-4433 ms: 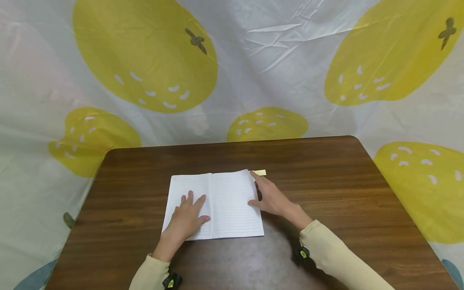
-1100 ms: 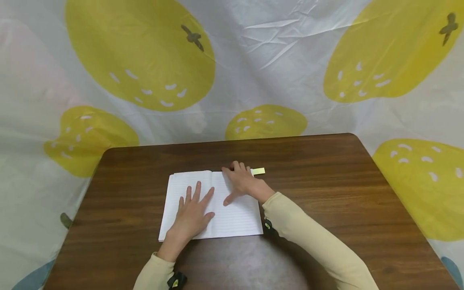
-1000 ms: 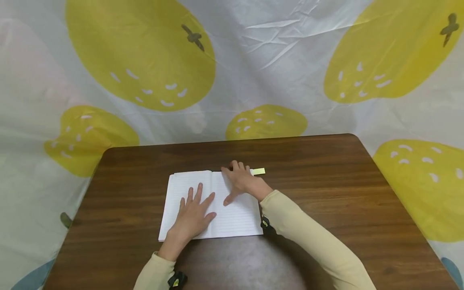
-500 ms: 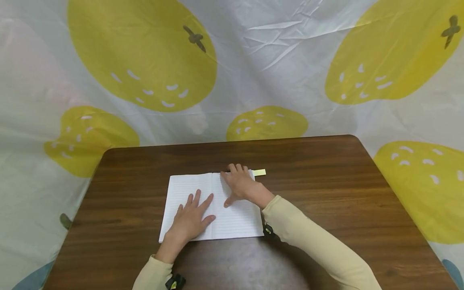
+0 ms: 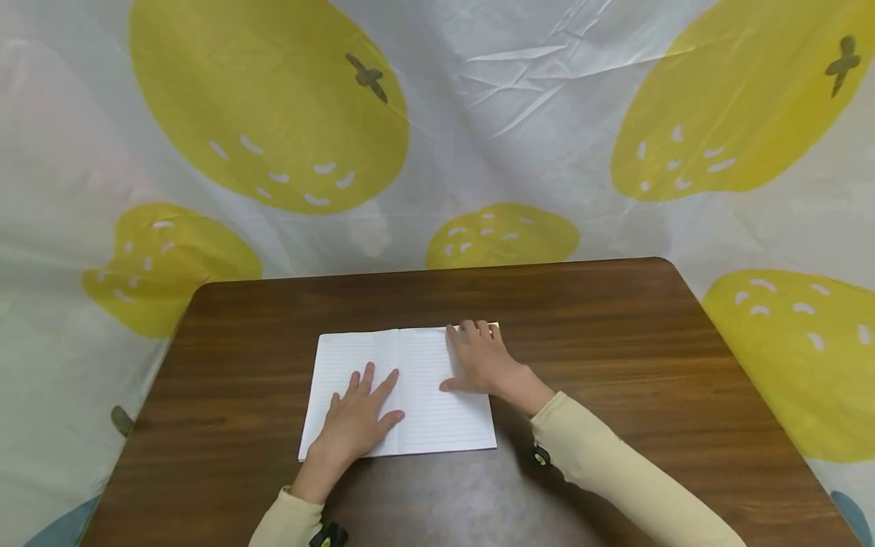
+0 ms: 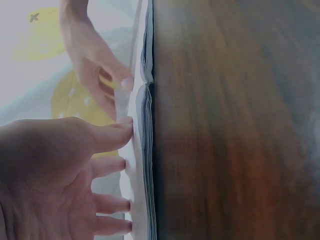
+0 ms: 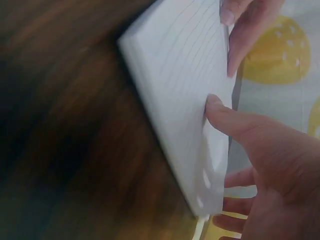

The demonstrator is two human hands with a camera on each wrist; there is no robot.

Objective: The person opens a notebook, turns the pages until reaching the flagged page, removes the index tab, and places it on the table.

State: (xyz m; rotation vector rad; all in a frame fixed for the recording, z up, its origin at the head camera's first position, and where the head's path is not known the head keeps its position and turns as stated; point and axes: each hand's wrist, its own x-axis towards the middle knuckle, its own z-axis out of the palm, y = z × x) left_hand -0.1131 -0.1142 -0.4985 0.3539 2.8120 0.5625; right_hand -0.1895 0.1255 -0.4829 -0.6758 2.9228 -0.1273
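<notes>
An open lined notebook [image 5: 437, 425] lies flat on the table, its pages without writing that I can see. My left hand [image 5: 353, 420] rests on the left page with fingers spread, the thumb near the centre fold. Over the upper part of the right page, my right hand [image 5: 484, 365] has its fingers slightly bent near the top corner and its thumb touching the page. A yellow sticky tab [image 5: 497, 327] sticks out past that corner, mostly hidden behind the right fingers. In the right wrist view, the thumb rests on the notebook [image 7: 170, 75] page while the other fingers reach the edge.
The brown wooden table [image 5: 629, 342] extends around the notebook on all sides. Behind it hangs a pale cloth [image 5: 519, 91] printed with large yellow fruit. Both wrists carry small black devices below cream sleeves.
Over the last half second my right hand slides right along the top of the right page and now covers most of the yellow tab. My left hand stays nearly in place.
</notes>
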